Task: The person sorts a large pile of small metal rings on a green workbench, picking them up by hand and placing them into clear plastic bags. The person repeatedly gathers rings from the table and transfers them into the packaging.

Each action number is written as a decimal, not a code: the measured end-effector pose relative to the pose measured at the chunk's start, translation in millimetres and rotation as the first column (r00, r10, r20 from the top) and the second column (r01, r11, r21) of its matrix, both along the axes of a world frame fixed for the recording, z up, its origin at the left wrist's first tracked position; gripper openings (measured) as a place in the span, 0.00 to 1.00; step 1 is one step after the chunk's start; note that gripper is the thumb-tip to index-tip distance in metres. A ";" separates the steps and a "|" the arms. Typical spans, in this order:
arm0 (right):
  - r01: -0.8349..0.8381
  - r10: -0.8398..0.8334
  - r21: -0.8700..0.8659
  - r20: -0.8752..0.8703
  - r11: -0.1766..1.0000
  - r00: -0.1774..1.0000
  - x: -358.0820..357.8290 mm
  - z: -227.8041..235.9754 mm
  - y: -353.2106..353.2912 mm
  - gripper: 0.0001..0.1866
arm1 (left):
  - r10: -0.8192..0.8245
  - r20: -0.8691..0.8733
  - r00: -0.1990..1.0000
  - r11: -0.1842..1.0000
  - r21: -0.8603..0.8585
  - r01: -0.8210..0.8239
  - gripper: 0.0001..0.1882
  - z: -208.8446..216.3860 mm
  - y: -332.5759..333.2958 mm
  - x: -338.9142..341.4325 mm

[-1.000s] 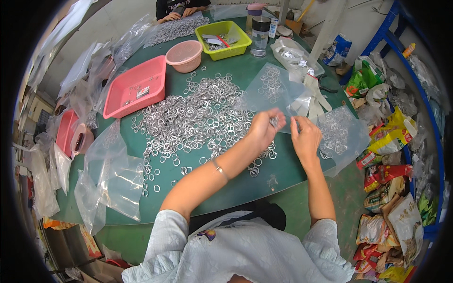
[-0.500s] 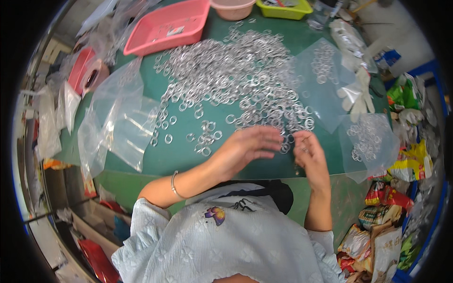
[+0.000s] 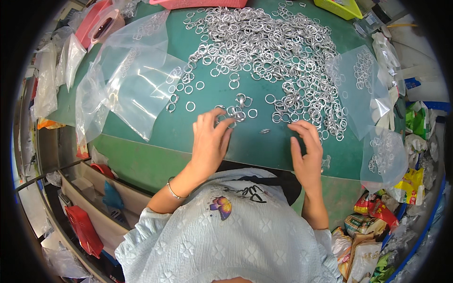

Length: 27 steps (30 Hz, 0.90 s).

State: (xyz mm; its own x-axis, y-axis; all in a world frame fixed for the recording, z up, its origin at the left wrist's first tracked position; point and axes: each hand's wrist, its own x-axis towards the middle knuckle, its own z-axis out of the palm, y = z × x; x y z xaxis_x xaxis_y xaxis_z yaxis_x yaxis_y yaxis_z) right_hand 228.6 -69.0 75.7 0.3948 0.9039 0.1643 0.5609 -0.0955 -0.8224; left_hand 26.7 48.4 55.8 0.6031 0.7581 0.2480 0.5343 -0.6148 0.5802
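Note:
A wide heap of silver metal rings [image 3: 278, 47] covers the middle and far part of the green table [image 3: 257, 148]. My left hand [image 3: 207, 144], palm down with fingers curved and apart, touches a small loose cluster of rings [image 3: 238, 113] in front of the heap. Whether a ring sits between those fingertips is hard to make out. To the right, my right hand [image 3: 307, 155] is open, thumb and fingers apart, just short of the heap's near edge. Between the hands lies a small silver piece [image 3: 265, 131], too small to name.
Clear plastic bags [image 3: 134, 96] lie on the left, with some rings in them. On the right are another clear bag [image 3: 361, 89] and a smaller bag of rings [image 3: 384, 153]. A pink basin [image 3: 203, 4] and a yellow-green basket [image 3: 339, 7] stand at the far edge.
My left hand has moved left, away from my right hand, to the small ring cluster. My right hand has opened its fingers wider. The view has shifted, so the table's near part shows more.

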 end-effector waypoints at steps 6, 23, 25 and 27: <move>-0.042 0.042 0.003 0.065 0.999 0.997 -9.3 -5.3 -11.1 0.12 | -0.082 0.363 0.928 0.764 -0.575 0.293 0.11 25.6 -22.1 -14.8; -0.178 0.181 -0.064 0.589 0.982 0.788 -39.3 -27.7 41.9 0.11 | -0.027 0.446 0.895 0.258 -0.862 0.437 0.11 2.9 -40.7 -30.0; -0.165 0.156 -0.036 0.563 0.986 0.812 -37.9 -28.7 36.2 0.08 | 0.023 0.461 0.887 -0.051 -0.886 0.461 0.12 -7.2 -45.8 -31.6; -0.172 0.154 -0.014 0.526 0.985 0.837 -40.5 -25.5 33.7 0.06 | 0.093 0.459 0.884 -0.159 -0.869 0.468 0.14 -17.4 -49.6 -32.4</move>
State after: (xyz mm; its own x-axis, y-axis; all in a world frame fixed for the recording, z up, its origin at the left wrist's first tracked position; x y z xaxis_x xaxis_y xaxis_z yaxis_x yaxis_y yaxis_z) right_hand 188.1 -35.3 50.2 0.0894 0.9381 0.3348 0.9133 0.0569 -0.4034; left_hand -5.7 -1.2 38.4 0.8859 0.1794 -0.4278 0.1796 0.7177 0.6728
